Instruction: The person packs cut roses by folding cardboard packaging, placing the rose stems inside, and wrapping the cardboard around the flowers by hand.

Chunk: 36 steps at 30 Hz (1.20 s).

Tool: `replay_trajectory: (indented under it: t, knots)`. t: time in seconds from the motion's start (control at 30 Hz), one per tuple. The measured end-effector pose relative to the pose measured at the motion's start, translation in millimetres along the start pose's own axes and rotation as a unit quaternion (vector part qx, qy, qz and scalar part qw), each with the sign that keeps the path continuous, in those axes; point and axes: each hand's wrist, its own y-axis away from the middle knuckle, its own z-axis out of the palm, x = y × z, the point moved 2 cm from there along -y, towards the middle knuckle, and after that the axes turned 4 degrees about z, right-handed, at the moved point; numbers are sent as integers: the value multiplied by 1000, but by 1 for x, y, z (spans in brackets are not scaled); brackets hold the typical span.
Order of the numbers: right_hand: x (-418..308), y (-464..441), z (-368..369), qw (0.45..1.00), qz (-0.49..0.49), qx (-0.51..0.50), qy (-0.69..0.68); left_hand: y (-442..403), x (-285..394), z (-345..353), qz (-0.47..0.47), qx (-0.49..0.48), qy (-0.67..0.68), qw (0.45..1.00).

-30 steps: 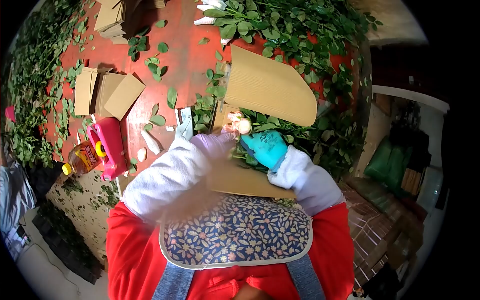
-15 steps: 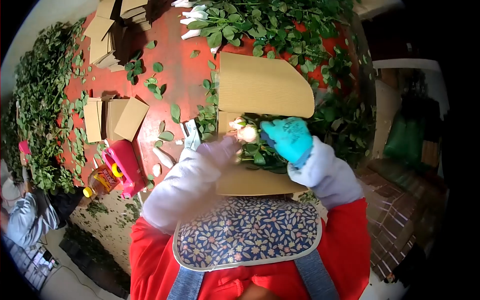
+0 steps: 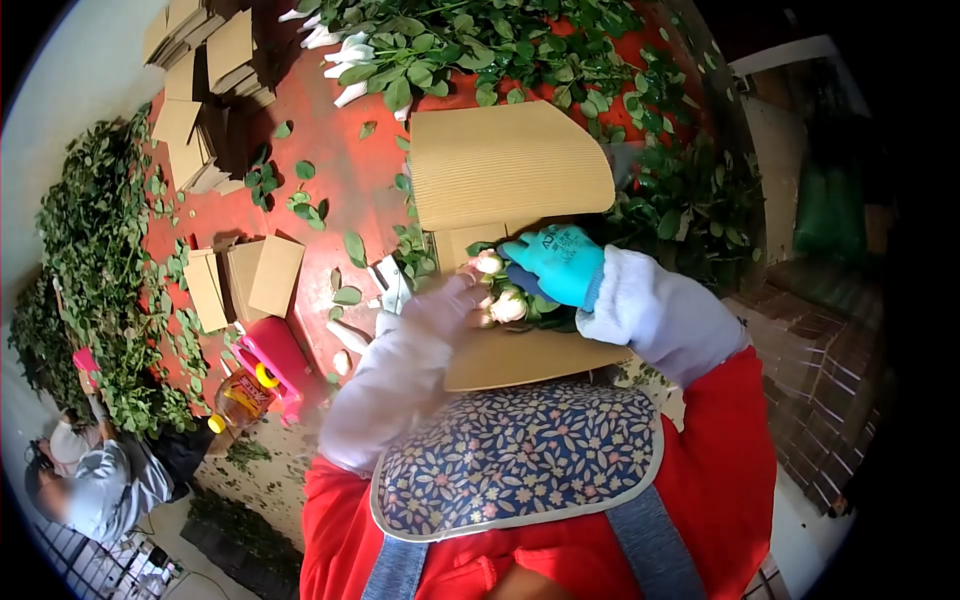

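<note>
Pale pink roses (image 3: 509,305) with green leaves lie between the flaps of a corrugated cardboard wrap (image 3: 510,165), in front of my body. My right hand (image 3: 555,265), in a teal glove with a dark palm, is closed at the leaves and stems just right of the rose heads. My left hand (image 3: 445,303), in a pale glove, is at the left side of the blooms; motion smears its fingers. The lower cardboard flap (image 3: 540,360) rests near my floral apron. Left of my left hand, white-handled clippers (image 3: 388,285) lie on the red table.
Stacked cardboard pieces (image 3: 245,280) stand at left. Near the table edge are a pink container (image 3: 272,365) and a bottle with a yellow cap (image 3: 240,398). Leafy stems (image 3: 450,50) cover the back; more foliage (image 3: 110,250) lies left. A person (image 3: 105,480) is at lower left.
The whole view has shifted and turned a little. My right hand has moved closer to the rose heads, its fingers now beside the upper bloom. My left hand stays by the blooms, still blurred.
</note>
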Motion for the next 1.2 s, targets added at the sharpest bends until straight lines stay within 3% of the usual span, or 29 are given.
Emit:
replay_trajectory:
  t: [0.07,0.1,0.17,0.2,0.23,0.3,0.33,0.37,0.4,0.5,0.6,0.63,0.67,0.7,0.73,0.8,0.9,0.93,0.97,1.03,1.07,1.1,1.13,1.17,1.2]
  knots:
    - [7,-2,10,998,-23,53,-15,-4,8,-3,-26,-17,31,999]
    - [7,-3,10,993,-48,104,-29,-6,6,0,-170,-4,263,950]
    - [6,-7,14,997,-28,75,-16,-3,1,6,-300,9,475,828]
    - [6,-9,14,995,-19,94,-28,-3,-1,3,-137,35,246,959]
    - [5,-11,16,993,-10,112,-40,-3,0,4,37,60,-5,998]
    - [2,-20,17,976,74,44,-199,-2,0,10,40,60,5,997]
    - [-5,-21,13,997,48,-12,-51,-1,1,11,-55,89,208,972]
    - [-11,-21,10,993,21,-65,98,-2,3,11,-100,96,306,942]
    - [-11,-22,9,992,2,-79,103,-2,7,8,-146,112,399,898]
    - [-9,-26,18,987,1,-85,140,-4,9,3,-221,87,429,871]
    - [-15,-27,18,980,33,-97,171,-4,-5,16,-166,85,402,896]
    - [-16,-27,19,980,34,-97,169,-4,-14,27,-296,82,560,769]
    - [-15,-27,21,977,30,-100,186,-2,-18,38,-408,77,685,598]
    - [-15,-28,21,974,25,-102,203,-2,-15,34,-409,78,685,598]
    - [-17,-29,20,974,22,-102,203,-2,-10,28,-384,72,650,652]
    - [-22,-29,19,960,14,-129,247,-4,-4,14,-358,67,610,704]
    - [-11,-30,42,967,26,-110,229,-12,3,-13,-371,74,636,672]
    - [-13,-30,41,967,25,-110,229,-18,11,-33,-203,65,328,920]
    - [-16,-29,38,960,32,-110,257,-21,22,-42,1,43,-40,998]
    - [-21,-26,33,951,37,-110,287,-22,5,-15,-117,75,255,957]
    - [-22,-24,30,945,54,-85,310,-21,2,-12,-71,31,83,994]
    - [-22,-23,28,938,71,-60,333,-24,5,-15,-22,-14,-91,995]
    - [-12,-26,31,956,84,-62,276,-26,9,-19,-48,-50,-104,992]
    - [0,-26,34,969,96,-65,217,-26,12,-21,-36,-20,-73,996]
    - [2,-17,29,973,49,-9,224,-30,10,-18,-227,-12,232,946]
